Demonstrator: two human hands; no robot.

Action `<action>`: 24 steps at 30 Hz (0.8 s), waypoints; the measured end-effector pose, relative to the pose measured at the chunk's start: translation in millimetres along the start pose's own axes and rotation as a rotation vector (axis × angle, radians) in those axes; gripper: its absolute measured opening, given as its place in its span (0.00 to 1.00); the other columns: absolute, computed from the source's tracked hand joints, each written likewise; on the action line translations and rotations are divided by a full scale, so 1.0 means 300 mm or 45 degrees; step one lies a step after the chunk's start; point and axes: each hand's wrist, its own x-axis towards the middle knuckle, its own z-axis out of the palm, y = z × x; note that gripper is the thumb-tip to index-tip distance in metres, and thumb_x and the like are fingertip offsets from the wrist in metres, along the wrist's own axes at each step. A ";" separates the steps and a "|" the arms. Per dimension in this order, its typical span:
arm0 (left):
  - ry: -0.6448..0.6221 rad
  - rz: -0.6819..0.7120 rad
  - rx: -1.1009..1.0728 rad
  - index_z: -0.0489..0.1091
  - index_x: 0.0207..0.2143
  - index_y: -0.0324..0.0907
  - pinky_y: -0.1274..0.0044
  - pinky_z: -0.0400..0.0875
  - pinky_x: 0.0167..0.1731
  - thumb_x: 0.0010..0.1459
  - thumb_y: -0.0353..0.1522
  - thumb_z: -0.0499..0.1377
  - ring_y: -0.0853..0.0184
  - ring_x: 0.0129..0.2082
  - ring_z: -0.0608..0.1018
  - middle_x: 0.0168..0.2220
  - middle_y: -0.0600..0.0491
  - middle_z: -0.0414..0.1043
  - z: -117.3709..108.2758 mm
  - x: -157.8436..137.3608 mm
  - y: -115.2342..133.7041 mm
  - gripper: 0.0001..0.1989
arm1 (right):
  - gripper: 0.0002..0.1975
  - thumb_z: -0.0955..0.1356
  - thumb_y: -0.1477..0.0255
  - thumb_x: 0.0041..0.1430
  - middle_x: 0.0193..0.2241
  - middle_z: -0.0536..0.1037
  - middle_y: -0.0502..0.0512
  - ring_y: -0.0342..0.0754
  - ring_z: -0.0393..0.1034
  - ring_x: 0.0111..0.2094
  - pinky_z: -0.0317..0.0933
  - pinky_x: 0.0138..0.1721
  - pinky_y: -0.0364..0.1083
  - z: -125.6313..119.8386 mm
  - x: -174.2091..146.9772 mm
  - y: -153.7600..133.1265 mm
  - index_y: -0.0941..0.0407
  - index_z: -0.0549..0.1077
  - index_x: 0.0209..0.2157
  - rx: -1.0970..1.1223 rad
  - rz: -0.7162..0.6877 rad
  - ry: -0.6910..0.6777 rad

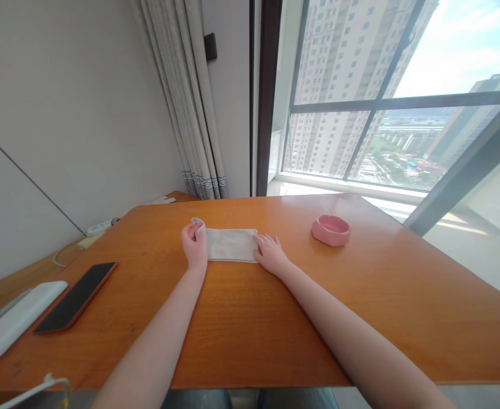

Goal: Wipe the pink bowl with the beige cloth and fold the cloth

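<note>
A white folded cloth [231, 245] lies flat as a long strip on the wooden table [250, 324]. Its left end is lifted and curled over, pinched between the thumb and fingers of my left hand [195, 244]. At the opposite end, my right hand [270, 253] rests with its fingers stretched out, the fingertips touching the cloth's right edge. Part of the cloth's left end is hidden behind my left hand.
A pink ashtray-like bowl [331, 230] sits to the right of the cloth. On the left lie a dark phone [77, 298] and a white device [22, 322]. A white cable [41, 389] hangs by the near left edge. A power strip [99, 227] lies beyond the table's left side.
</note>
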 end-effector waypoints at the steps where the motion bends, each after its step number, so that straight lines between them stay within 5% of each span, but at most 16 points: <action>1: -0.149 0.154 0.027 0.59 0.46 0.42 0.73 0.66 0.50 0.55 0.27 0.52 0.66 0.48 0.73 0.46 0.47 0.71 0.014 -0.032 0.020 0.15 | 0.27 0.58 0.69 0.58 0.58 0.63 0.60 0.54 0.52 0.60 0.35 0.61 0.62 0.001 0.001 -0.003 0.58 0.57 0.59 0.020 -0.015 0.003; 6: -1.008 0.624 0.444 0.66 0.47 0.44 0.69 0.65 0.51 0.55 0.27 0.52 0.64 0.48 0.73 0.46 0.49 0.72 0.078 -0.158 0.061 0.16 | 0.32 0.61 0.67 0.55 0.57 0.64 0.63 0.54 0.54 0.59 0.39 0.61 0.58 0.011 0.011 -0.001 0.61 0.54 0.61 0.063 0.007 0.067; 8: -1.237 0.725 0.626 0.67 0.49 0.43 0.67 0.64 0.52 0.52 0.26 0.54 0.61 0.49 0.72 0.48 0.48 0.72 0.091 -0.170 0.045 0.20 | 0.32 0.62 0.67 0.55 0.57 0.63 0.64 0.55 0.53 0.59 0.39 0.61 0.58 0.018 0.016 0.006 0.61 0.54 0.60 0.053 0.035 0.087; 11: -1.260 0.794 0.826 0.64 0.54 0.41 0.64 0.61 0.55 0.52 0.27 0.55 0.58 0.53 0.69 0.52 0.46 0.69 0.091 -0.156 0.019 0.24 | 0.32 0.62 0.67 0.55 0.58 0.63 0.65 0.55 0.53 0.59 0.39 0.61 0.58 0.029 0.021 0.015 0.61 0.55 0.60 0.051 0.050 0.074; 19: -0.956 0.753 0.865 0.57 0.59 0.34 0.62 0.52 0.61 0.60 0.27 0.43 0.61 0.64 0.55 0.61 0.43 0.57 0.114 -0.165 0.008 0.25 | 0.32 0.63 0.67 0.54 0.57 0.64 0.64 0.56 0.54 0.59 0.39 0.61 0.59 0.031 0.020 0.012 0.60 0.56 0.60 0.043 0.021 0.068; 24: -1.229 0.673 1.021 0.59 0.58 0.37 0.56 0.47 0.61 0.59 0.32 0.47 0.56 0.61 0.61 0.59 0.42 0.60 0.116 -0.198 0.030 0.25 | 0.31 0.62 0.72 0.52 0.57 0.64 0.64 0.56 0.55 0.59 0.41 0.61 0.59 0.024 0.025 0.019 0.61 0.57 0.59 0.137 0.037 0.084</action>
